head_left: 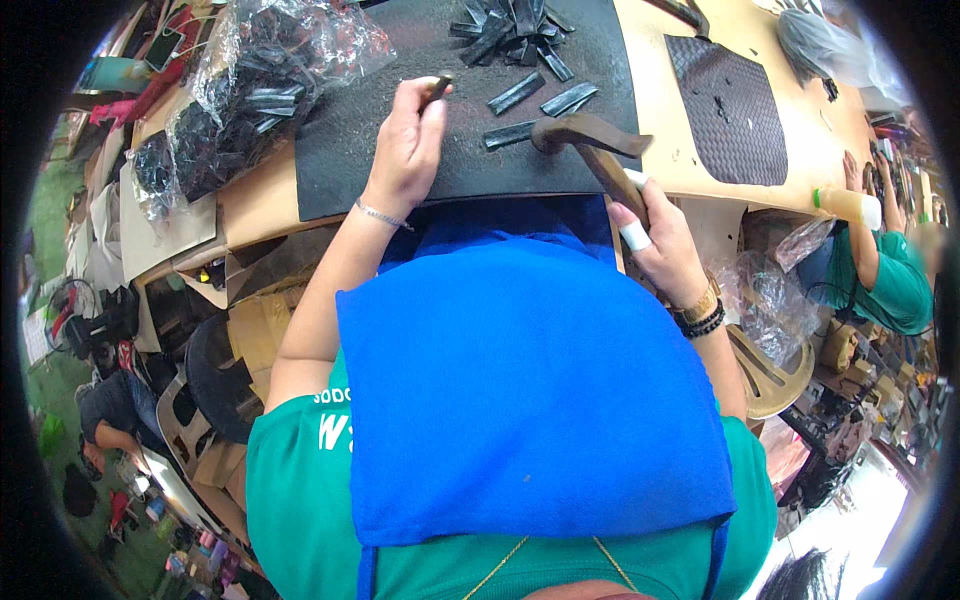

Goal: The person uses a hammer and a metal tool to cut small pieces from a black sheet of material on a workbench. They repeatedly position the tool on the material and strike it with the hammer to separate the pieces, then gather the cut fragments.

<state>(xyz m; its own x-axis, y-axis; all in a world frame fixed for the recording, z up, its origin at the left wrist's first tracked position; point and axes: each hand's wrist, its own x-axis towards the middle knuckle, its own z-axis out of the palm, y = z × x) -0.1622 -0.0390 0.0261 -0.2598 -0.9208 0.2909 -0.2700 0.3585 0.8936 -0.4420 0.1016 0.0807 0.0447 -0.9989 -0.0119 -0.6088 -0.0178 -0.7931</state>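
Observation:
My left hand (410,140) pinches a small dark piece (436,88) above the black mat (360,150) on the bench. My right hand (650,240), with white wrappings on the thumb and a finger, grips the handle of a worn metal hammer (575,135), its head over the mat's right part. Short black strips (516,92) lie near the hammer, with a pile of more (505,30) at the back of the mat.
Crumpled plastic with black strips (225,120) sits at left. A woven black panel (725,110), yellowish bottle (848,205) and grey bag (820,50) are at right. A person in green (885,280) works at far right; another person (110,410) is at lower left. A chair (210,380) stands beside me.

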